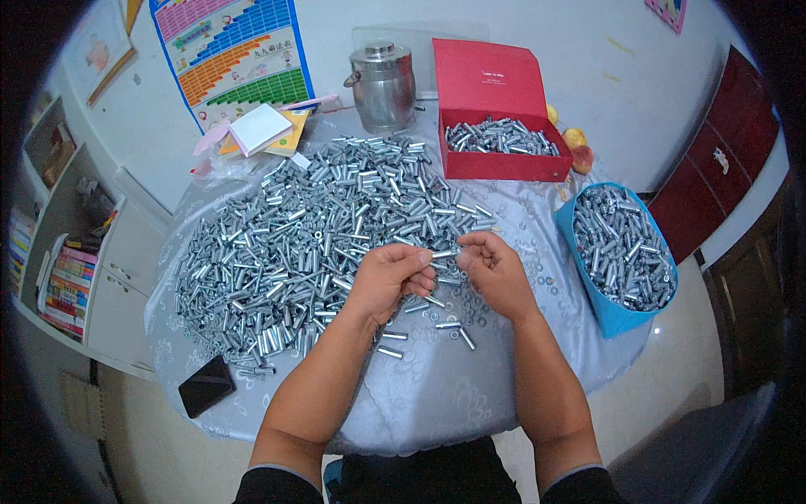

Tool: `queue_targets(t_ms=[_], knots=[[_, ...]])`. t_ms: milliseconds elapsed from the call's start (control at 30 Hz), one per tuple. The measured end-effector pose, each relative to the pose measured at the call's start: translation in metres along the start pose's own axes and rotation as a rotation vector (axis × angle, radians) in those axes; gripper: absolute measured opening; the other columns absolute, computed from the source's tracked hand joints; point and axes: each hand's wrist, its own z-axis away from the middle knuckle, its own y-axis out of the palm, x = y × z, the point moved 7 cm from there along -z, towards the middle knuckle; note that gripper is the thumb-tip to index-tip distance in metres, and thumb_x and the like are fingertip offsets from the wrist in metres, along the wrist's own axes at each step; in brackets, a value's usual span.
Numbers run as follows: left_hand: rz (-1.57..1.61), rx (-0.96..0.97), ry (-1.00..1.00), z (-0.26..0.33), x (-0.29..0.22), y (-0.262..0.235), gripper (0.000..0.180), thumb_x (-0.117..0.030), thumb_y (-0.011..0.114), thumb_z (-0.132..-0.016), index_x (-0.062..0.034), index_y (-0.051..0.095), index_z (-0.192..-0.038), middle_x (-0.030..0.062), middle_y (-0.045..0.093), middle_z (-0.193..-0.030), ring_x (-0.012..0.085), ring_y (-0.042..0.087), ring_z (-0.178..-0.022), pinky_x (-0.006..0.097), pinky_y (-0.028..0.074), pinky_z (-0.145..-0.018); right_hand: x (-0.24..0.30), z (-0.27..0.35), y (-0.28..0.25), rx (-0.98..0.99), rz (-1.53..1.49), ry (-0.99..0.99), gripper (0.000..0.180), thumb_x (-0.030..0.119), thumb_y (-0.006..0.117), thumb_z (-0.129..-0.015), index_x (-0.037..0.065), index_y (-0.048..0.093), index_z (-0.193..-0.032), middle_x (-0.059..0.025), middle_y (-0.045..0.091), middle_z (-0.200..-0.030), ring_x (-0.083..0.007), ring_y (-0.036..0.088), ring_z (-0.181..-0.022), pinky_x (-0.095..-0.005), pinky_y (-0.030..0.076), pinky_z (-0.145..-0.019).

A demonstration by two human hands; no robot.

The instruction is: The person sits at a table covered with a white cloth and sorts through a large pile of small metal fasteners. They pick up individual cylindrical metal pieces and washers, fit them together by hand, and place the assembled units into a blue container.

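Observation:
Both hands meet over the front right edge of a big pile of shiny metal sleeves (277,244). A short silvery metal sleeve (442,254) lies between them, pointing sideways. My left hand (390,275) pinches its left end between thumb and curled fingers. At the sleeve's right end my right hand (495,267) has thumb and forefinger drawn together; whatever small thing they grip there is too small to make out. Just below the hands, a few loose sleeves (467,338) and small ring-shaped washers (454,334) rest on the cloth.
A red box (504,168) with its lid up and a blue bin (617,317) at the right both hold sleeves. A metal canister (384,88) stands behind the pile. A black phone (206,387) lies front left on the silvery tablecloth (437,412). Fruit (579,151) sits beside the box.

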Motion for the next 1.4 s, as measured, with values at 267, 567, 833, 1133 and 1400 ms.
queue_targets(t_ms=[267, 567, 833, 1133, 1400], knots=[[0.001, 0.015, 0.004, -0.001, 0.001, 0.001, 0.017, -0.014, 0.067, -0.09, 0.0024, 0.066, -0.096, 0.0105, 0.068, -0.079, 0.0167, 0.067, -0.064, 0.025, 0.055, -0.056, -0.014, -0.002, 0.0, 0.075, -0.031, 0.086, 0.023, 0.021, 0.061, -0.093, 0.002, 0.063, -0.08, 0.0012, 0.056, -0.066, -0.006, 0.052, -0.061, -0.0222, 0.04, -0.055], [-0.005, -0.005, 0.007, 0.001, 0.0, 0.001, 0.019, -0.015, 0.067, -0.089, 0.0025, 0.065, -0.096, 0.01, 0.068, -0.079, 0.0159, 0.066, -0.064, 0.025, 0.055, -0.056, -0.013, 0.0, 0.004, 0.048, -0.101, 0.135, 0.031, 0.026, 0.057, -0.096, 0.004, 0.061, -0.075, -0.0004, 0.055, -0.062, -0.0075, 0.049, -0.053, -0.0236, 0.04, -0.048], [-0.013, -0.013, 0.002, 0.001, 0.0, 0.001, 0.019, -0.015, 0.068, -0.089, 0.0029, 0.065, -0.096, 0.0097, 0.068, -0.079, 0.0159, 0.066, -0.064, 0.025, 0.055, -0.056, -0.013, -0.002, 0.003, 0.078, -0.118, 0.149, 0.023, 0.024, 0.056, -0.097, 0.001, 0.06, -0.095, -0.0016, 0.058, -0.07, -0.0079, 0.051, -0.055, -0.0237, 0.042, -0.049], [-0.002, -0.01, 0.012, -0.001, 0.002, 0.0, 0.02, -0.015, 0.067, -0.089, 0.0034, 0.065, -0.097, 0.01, 0.068, -0.079, 0.0159, 0.066, -0.064, 0.025, 0.055, -0.056, -0.005, 0.001, 0.008, 0.068, -0.115, 0.144, 0.021, 0.022, 0.059, -0.095, 0.001, 0.06, -0.089, -0.0014, 0.058, -0.07, -0.0084, 0.053, -0.062, -0.0228, 0.042, -0.055], [0.019, -0.003, 0.009, 0.0, 0.002, 0.001, 0.02, -0.014, 0.067, -0.089, 0.0041, 0.064, -0.098, 0.0106, 0.067, -0.08, 0.0162, 0.066, -0.064, 0.025, 0.056, -0.057, -0.01, 0.001, 0.011, 0.112, -0.125, 0.107, 0.022, 0.022, 0.058, -0.095, 0.002, 0.06, -0.087, -0.0014, 0.057, -0.07, -0.0083, 0.052, -0.06, -0.0233, 0.042, -0.054]])
